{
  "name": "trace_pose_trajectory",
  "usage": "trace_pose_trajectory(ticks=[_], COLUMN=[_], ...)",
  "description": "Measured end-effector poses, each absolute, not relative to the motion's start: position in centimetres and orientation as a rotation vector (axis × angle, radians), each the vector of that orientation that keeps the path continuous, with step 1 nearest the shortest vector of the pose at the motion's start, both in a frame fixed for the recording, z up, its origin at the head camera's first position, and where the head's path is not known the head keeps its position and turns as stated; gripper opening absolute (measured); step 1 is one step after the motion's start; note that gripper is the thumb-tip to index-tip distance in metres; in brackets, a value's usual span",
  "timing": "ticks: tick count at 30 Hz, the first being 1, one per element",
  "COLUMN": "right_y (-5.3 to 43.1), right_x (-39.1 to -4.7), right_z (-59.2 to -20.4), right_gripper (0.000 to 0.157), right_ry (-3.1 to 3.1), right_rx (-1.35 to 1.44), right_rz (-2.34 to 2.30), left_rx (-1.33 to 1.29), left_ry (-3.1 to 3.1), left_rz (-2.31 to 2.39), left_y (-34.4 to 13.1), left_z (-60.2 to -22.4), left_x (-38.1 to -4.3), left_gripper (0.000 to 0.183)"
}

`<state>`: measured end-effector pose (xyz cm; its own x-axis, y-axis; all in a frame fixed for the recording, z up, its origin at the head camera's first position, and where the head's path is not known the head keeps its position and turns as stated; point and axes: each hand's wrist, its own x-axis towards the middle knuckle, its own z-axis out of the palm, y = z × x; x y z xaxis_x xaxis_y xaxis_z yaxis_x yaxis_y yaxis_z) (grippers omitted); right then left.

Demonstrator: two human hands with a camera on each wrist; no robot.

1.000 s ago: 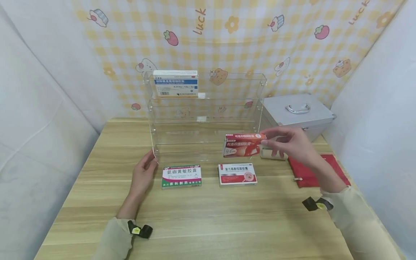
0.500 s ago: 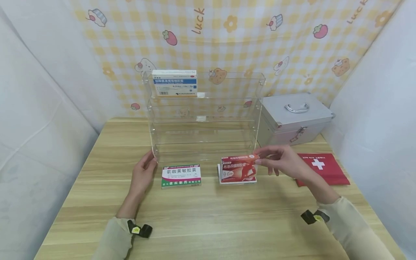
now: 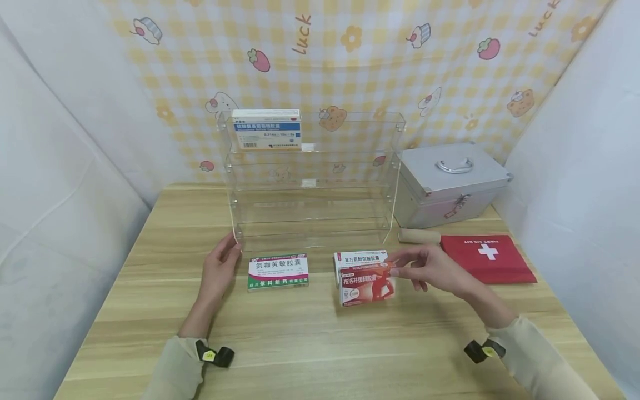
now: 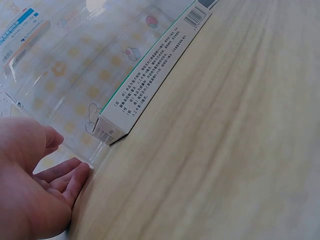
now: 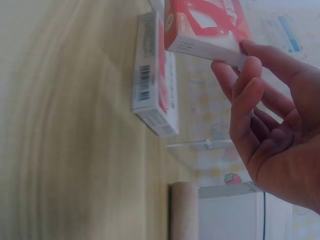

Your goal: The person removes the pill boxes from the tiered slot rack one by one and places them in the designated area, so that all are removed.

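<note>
My right hand (image 3: 427, 269) pinches the right end of a red and white medicine box (image 3: 367, 286) between thumb and fingers. The box is upright, raised over the table. It partly covers a white and red medicine box (image 3: 359, 257) behind it; the right wrist view shows this second box (image 5: 150, 75) lying on the table. My left hand (image 3: 220, 264) is at the lower left front corner of a clear acrylic tiered rack (image 3: 312, 222), fingertips against its edge. Beside that hand lies a white, pink and green medicine box (image 3: 278, 272), whose printed side (image 4: 150, 75) fills the left wrist view's top.
A white and blue medicine box (image 3: 267, 133) stands on the rack's top tier, at the left. Right of the rack are a silver case (image 3: 450, 189), a beige roll (image 3: 419, 236) and a red first aid pouch (image 3: 490, 264). A checked cloth (image 3: 360, 66) hangs behind.
My right hand has brought the red box down and toward me, from before the rack's lower right to in front of the white and red box. The left hand stays at the rack corner.
</note>
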<state>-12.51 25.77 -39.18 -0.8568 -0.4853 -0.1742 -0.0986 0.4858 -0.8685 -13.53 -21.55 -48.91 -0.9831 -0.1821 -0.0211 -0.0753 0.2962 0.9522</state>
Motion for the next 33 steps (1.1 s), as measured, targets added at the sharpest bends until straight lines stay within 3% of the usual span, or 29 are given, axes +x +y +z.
trace_pose_trajectory(ticks=[33], right_y=[26.6], right_x=[-11.5], right_z=[-42.8], right_gripper=[0.03], right_ry=[2.277], right_rx=[-0.441], right_rz=[-1.257], left_rx=[0.271], left_ry=[-2.442], left_rz=[-1.836], left_y=[-21.3], left_z=[-48.5], left_x=[-13.4], left_gripper=[0.049])
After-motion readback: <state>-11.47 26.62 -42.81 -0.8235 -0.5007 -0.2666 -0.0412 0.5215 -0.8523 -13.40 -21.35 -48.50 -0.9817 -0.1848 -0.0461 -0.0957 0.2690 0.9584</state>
